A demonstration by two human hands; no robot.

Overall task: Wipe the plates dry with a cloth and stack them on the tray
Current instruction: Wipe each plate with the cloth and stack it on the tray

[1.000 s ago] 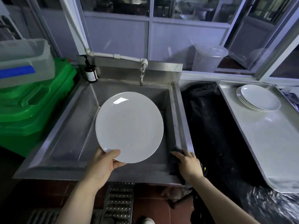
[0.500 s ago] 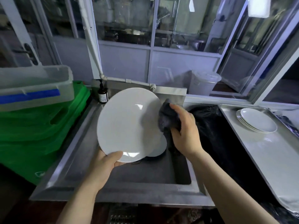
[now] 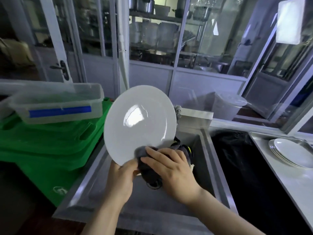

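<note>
A white round plate (image 3: pixel 138 122) is held up, tilted toward me, above the steel sink (image 3: pixel 171 202). My left hand (image 3: pixel 121 179) grips its lower rim from underneath. My right hand (image 3: pixel 171 168) presses a dark grey cloth (image 3: pixel 144 152) against the plate's lower edge; the cloth hangs down behind my fingers. A small stack of white plates (image 3: pixel 293 152) lies on the steel tray (image 3: pixel 284 180) at the right. A sliver of another white plate shows in the sink beside my right hand.
Green plastic crates (image 3: pixel 50 146) with a clear lidded box (image 3: pixel 55 103) on top stand left of the sink. A black plastic sheet (image 3: pixel 240 165) covers the counter between sink and tray. A faucet (image 3: pixel 177 112) and glazed partitions are behind.
The plate has been raised higher and tilted up. My right hand with the cloth has moved from the plate's right side down to its lower edge, next to my left hand.
</note>
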